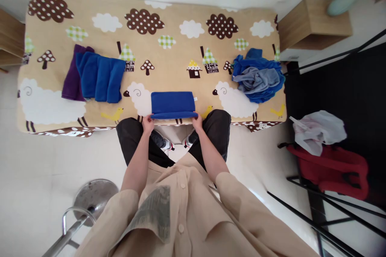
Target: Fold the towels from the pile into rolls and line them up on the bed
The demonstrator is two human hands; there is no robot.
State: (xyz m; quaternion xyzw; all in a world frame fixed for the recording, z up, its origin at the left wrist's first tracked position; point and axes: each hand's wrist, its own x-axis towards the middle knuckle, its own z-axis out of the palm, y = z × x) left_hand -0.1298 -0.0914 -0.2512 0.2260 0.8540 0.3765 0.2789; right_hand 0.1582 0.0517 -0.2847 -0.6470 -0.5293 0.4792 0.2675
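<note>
A blue towel (pixel 172 102), folded into a flat rectangle with a small white tag on its right side, lies at the near edge of the bed. My left hand (pixel 147 123) pinches the near left corner. At the near right corner, my right hand (pixel 197 122) pinches the same towel. Its near edge is lifted in a narrow strip between both hands. To the left, several folded blue towels (pixel 101 76) lie in an overlapping row, partly over a purple towel (pixel 72 76). A crumpled heap of blue and grey-blue cloths (pixel 257 77) sits to the right.
The bed has a beige patterned cover (pixel 171 60). Beyond its right end stand a wooden cabinet (pixel 316 22) with a vase (pixel 343 2), and a red bag (pixel 334 168) under a white plastic bag (pixel 322 130). A metal stool base (pixel 96 194) is at lower left.
</note>
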